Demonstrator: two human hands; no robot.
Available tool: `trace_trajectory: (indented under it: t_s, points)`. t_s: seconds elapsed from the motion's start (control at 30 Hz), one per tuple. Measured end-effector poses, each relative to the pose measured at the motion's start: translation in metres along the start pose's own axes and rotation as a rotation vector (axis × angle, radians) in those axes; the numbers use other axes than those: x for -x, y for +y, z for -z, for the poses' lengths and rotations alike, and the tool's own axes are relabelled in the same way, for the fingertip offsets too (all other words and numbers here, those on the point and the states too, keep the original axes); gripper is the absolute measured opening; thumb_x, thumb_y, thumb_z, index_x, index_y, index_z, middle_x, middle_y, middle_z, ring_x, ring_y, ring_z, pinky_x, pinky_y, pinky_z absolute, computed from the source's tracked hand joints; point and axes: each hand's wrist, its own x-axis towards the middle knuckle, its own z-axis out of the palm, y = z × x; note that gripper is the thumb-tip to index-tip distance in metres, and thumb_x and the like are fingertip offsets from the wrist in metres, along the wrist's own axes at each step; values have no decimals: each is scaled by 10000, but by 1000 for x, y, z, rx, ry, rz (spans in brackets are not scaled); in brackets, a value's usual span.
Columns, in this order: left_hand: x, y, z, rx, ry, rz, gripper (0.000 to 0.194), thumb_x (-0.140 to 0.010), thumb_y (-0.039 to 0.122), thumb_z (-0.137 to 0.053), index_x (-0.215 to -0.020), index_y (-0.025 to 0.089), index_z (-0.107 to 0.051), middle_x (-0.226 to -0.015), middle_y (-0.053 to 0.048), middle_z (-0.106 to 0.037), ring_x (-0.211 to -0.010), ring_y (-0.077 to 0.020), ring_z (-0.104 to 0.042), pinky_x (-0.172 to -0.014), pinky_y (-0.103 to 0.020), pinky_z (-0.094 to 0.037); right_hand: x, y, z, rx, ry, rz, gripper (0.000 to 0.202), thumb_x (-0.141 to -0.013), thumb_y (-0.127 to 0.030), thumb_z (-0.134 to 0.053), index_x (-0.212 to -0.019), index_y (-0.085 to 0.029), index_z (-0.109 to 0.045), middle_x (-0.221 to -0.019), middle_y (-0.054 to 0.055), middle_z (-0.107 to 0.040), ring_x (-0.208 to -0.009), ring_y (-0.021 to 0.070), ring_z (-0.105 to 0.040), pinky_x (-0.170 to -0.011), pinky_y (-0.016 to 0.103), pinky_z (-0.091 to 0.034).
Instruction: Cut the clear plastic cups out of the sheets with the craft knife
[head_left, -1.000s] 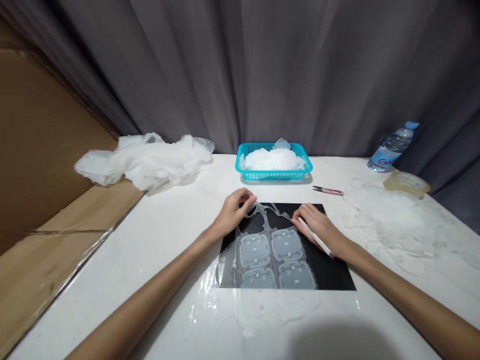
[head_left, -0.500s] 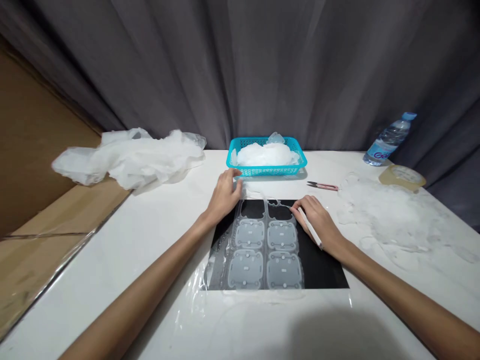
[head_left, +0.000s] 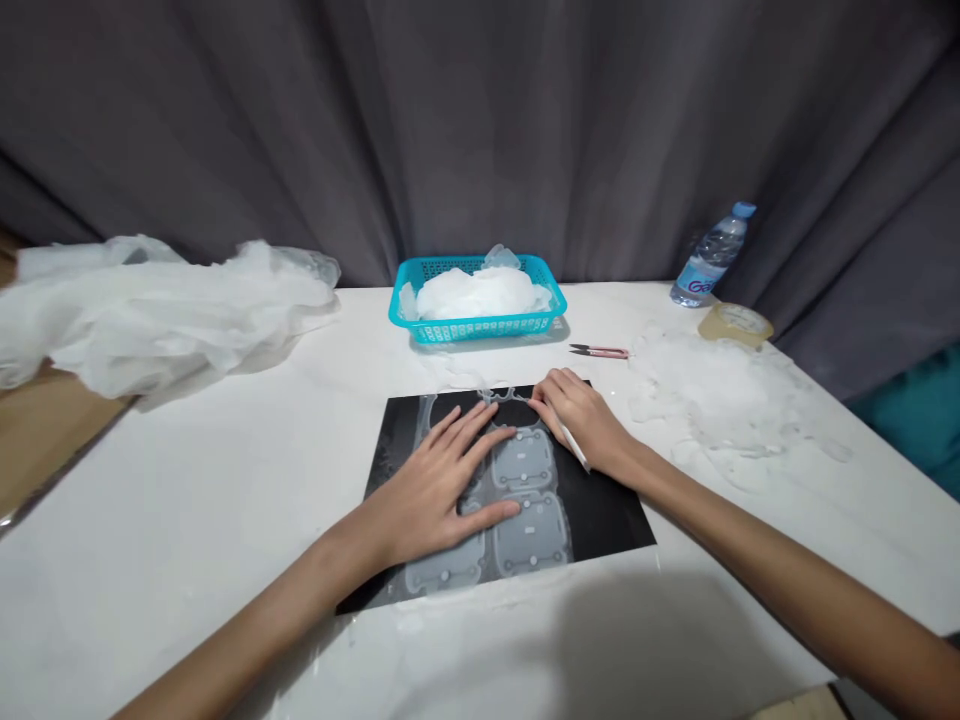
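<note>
My left hand (head_left: 435,485) lies flat with fingers spread over a translucent moulded plastic sheet (head_left: 531,530) of rounded-square pieces. It covers much of the sheet's left column. The sheet rests on a black board (head_left: 607,525). My right hand (head_left: 581,415) is closed around a slim white pen-like tool (head_left: 574,445), at the sheet's far right edge. The tool's tip is hidden by the fingers. Near the top of the sheet, openings with ragged rims show the black board beneath.
A turquoise basket (head_left: 480,328) holding white translucent material (head_left: 480,293) stands behind the board. Pink-handled snips (head_left: 600,352), a water bottle (head_left: 712,260), a tape roll (head_left: 735,325) and clear scraps (head_left: 712,390) are to the right. Crumpled white plastic (head_left: 172,310) lies at left, over cardboard (head_left: 52,430).
My left hand has come down from beyond the board's far edge to lie flat on the sheet. The board has turned slightly. The view has shifted right; my right hand still holds the tool.
</note>
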Motion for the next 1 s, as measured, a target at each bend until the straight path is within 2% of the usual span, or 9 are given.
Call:
trace_trajectory:
  t_s: [0.13, 0.27, 0.33, 0.4, 0.5, 0.57, 0.63, 0.7, 1.0]
  points:
    - [-7, -8, 0, -42, -27, 46, 906, -957, 748, -533, -1646, 195, -332, -1763, -164, -112, -1623, -393, -109, -1299, -586, -216, -4, 3, 5, -34, 55, -56, 171, -1060, -218, -516, -921, -195, -614, -949, 100, -656, -932, 271, -616, -872, 404, -505]
    - [-10, -16, 2, -72, -44, 98, 982, -940, 792, -504, -1664, 166, -285, -1759, -180, -79, -1619, -409, -98, -1292, -608, -208, 2, -3, 25, -243, 130, -95, 175, -1071, -281, -532, -976, -208, -659, -983, 67, -679, -975, 235, -645, -921, 378, -503]
    - [-10, -17, 3, -103, -23, 123, 1009, -932, 810, -491, -1661, 142, -289, -1749, -201, -131, -1613, -425, -114, -1291, -634, -182, 9, -9, 38, -402, 74, -129, 154, -1063, -298, -556, -1106, -227, -686, -1048, 53, -701, -1000, 218, -663, -922, 357, -508]
    - [-11, -12, 6, -142, 36, 98, 975, -943, 799, -484, -1640, 134, -332, -1731, -215, -216, -1613, -411, -151, -1303, -640, -107, 17, -17, 50, -526, -69, -184, 201, -1047, -343, -599, -1208, -249, -675, -1069, 35, -717, -971, 199, -679, -868, 322, -520]
    - [-12, 2, 8, -135, 101, 6, 890, -957, 774, -498, -1595, 159, -403, -1682, -194, -366, -1601, -355, -252, -1323, -607, -47, 25, -26, 60, -616, -291, -168, 185, -1021, -404, -650, -1061, -233, -706, -980, 15, -711, -889, 174, -667, -803, 285, -507]
    - [-12, 12, 8, -55, 70, 5, 861, -961, 762, -508, -1583, 174, -415, -1650, -161, -434, -1580, -331, -314, -1326, -567, -160, 27, -30, 62, -644, -369, -98, 183, -1024, -393, -651, -988, -223, -707, -988, 18, -703, -916, 171, -659, -840, 286, -501]
    - [-12, 19, 5, 39, 19, 54, 844, -973, 745, -506, -1593, 181, -400, -1655, -142, -433, -1562, -324, -354, -1294, -528, -292, 27, -32, 60, -673, -382, -61, 150, -1032, -362, -645, -1009, -226, -703, -1031, 21, -703, -966, 170, -659, -890, 291, -498]
    - [-10, 21, 2, 100, 5, 101, 825, -981, 728, -514, -1598, 193, -397, -1679, -130, -398, -1551, -322, -379, -1269, -515, -348, 25, -34, 57, -685, -388, -46, 123, -1038, -337, -639, -1035, -230, -699, -1067, 19, -709, -1010, 168, -660, -933, 294, -494]
    - [-6, 12, -4, 172, 60, 88, 613, -1037, 604, -533, -1554, 279, -474, -1677, -52, -419, -1538, -274, -412, -1268, -481, -359, 22, -35, 54, -597, -419, 58, 136, -1076, -310, -562, -1094, -224, -666, -1099, 40, -709, -1062, 188, -648, -981, 335, -500]
